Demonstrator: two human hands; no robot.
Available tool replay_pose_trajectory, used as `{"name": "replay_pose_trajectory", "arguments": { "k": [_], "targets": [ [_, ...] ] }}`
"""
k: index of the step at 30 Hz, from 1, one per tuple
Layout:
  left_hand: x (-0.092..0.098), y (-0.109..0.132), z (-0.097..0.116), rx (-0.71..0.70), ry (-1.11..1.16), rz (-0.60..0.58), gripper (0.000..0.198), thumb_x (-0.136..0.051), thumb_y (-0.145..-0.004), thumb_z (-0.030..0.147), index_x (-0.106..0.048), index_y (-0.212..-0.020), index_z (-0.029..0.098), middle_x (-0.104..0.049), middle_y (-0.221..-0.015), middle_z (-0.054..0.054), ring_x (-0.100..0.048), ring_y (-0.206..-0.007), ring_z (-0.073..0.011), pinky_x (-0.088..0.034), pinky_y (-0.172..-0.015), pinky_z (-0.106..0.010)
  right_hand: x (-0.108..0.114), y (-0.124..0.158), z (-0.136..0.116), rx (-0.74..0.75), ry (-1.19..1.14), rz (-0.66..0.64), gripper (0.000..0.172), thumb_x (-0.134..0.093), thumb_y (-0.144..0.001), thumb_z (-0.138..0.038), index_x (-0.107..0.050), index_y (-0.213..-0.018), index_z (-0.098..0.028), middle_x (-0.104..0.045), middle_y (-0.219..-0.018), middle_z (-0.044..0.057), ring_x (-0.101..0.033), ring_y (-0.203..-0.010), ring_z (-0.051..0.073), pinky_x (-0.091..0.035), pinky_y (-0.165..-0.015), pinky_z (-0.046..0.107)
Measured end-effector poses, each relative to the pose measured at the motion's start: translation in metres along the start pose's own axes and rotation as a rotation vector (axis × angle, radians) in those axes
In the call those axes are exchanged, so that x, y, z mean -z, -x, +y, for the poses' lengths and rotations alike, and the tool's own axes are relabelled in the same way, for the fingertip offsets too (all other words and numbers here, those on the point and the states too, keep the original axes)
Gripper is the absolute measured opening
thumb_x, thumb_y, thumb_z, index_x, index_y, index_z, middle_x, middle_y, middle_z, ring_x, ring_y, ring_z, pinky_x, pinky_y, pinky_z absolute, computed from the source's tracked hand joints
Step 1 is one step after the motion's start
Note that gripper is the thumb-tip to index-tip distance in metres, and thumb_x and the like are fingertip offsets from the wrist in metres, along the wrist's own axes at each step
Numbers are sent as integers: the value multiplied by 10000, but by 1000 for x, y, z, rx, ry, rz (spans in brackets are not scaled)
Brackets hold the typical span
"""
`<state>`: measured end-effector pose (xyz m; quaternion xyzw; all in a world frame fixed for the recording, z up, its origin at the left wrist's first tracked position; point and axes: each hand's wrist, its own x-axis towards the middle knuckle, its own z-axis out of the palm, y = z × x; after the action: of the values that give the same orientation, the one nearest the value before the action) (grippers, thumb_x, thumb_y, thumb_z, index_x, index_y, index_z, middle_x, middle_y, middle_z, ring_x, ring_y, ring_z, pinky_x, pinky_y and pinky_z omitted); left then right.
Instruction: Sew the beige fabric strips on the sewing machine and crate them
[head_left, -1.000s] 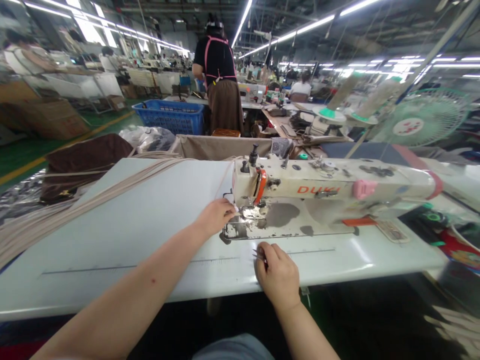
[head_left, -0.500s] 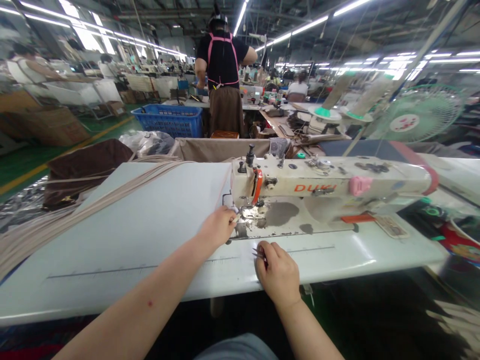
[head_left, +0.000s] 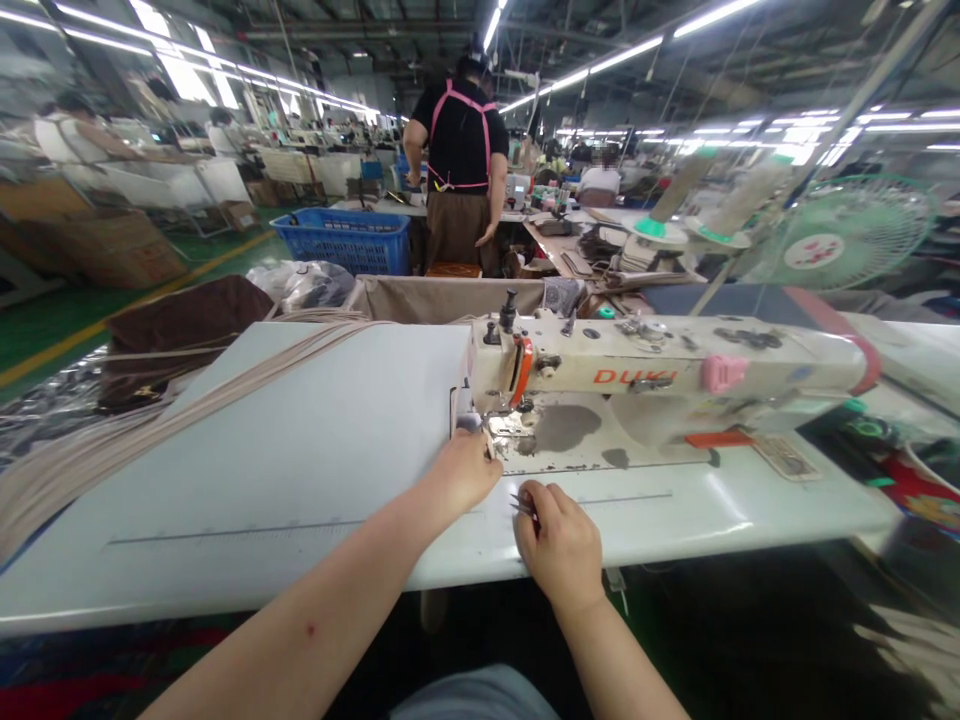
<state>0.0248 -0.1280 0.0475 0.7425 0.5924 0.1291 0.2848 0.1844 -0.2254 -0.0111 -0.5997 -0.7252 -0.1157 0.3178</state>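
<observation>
A white sewing machine (head_left: 660, 375) with red lettering stands on a white table (head_left: 285, 450). My left hand (head_left: 463, 470) rests on the table just in front of the needle area (head_left: 504, 425), fingers curled; whether it pinches anything is hidden. Close beside it, my right hand (head_left: 561, 545) is closed around small metal snips (head_left: 523, 506) whose tips poke out to the left. A bundle of long beige strips (head_left: 187, 400) runs across the table's left part and off its left edge.
A cloth-lined bin (head_left: 442, 295) stands behind the table, with a brown bag (head_left: 180, 320) and a blue crate (head_left: 345, 238) farther left. A person in a black top with pink straps (head_left: 457, 170) stands at the bench behind. A green fan (head_left: 844, 235) is at right.
My left hand has drawn back from the presser foot toward me and now sits close to my right hand. The person behind has shifted to the right.
</observation>
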Motion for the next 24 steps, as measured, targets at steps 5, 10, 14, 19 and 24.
{"name": "replay_pose_trajectory", "arguments": {
  "k": [5, 10, 14, 19, 24],
  "targets": [
    [3, 9, 3, 9, -55, -62, 172, -582, -886, 210, -710, -991, 164, -659, -1150, -153, -705, -978, -243, -562, -914, -336, -1, 0, 1, 14, 14, 19, 213, -506, -885, -147, -665, -1014, -206, -634, -775, 8, -556, -696, 181, -378, -687, 304],
    [1, 20, 2, 11, 13, -141, 228, -569, -913, 174, -659, -1121, 149, -643, -1204, -160, -721, -803, -194, -588, -764, -305, -2, 0, 4, 31, 14, 8, 196, -502, -926, -175, -660, -1036, -210, -647, -790, 8, -574, -699, 176, -396, -684, 294],
    [2, 26, -3, -122, -125, -128, 382, -636, -871, 155, -600, -1250, 132, -619, -1264, -192, -727, -958, -263, -591, -840, -348, -1, -2, 5, 68, 33, 17, 188, -493, -957, -200, -662, -1038, -215, -654, -787, 5, -603, -707, 178, -415, -670, 291],
    [0, 24, -11, -295, -233, 19, 405, -767, -820, 316, -652, -1155, 121, -616, -1230, -182, -678, -1048, -297, -573, -898, -386, -1, -3, 9, 90, 30, -5, 196, -493, -1000, -262, -668, -1065, -202, -710, -865, 24, -653, -737, 169, -447, -675, 272],
    [-10, 23, -17, -556, -362, 180, 390, -736, -883, 415, -693, -1059, 70, -661, -1061, -169, -585, -1147, -328, -501, -986, -412, -1, -2, 13, 105, 41, -18, 258, -479, -1039, -353, -678, -1087, -196, -724, -878, 41, -666, -721, 172, -459, -663, 279]
  ]
}}
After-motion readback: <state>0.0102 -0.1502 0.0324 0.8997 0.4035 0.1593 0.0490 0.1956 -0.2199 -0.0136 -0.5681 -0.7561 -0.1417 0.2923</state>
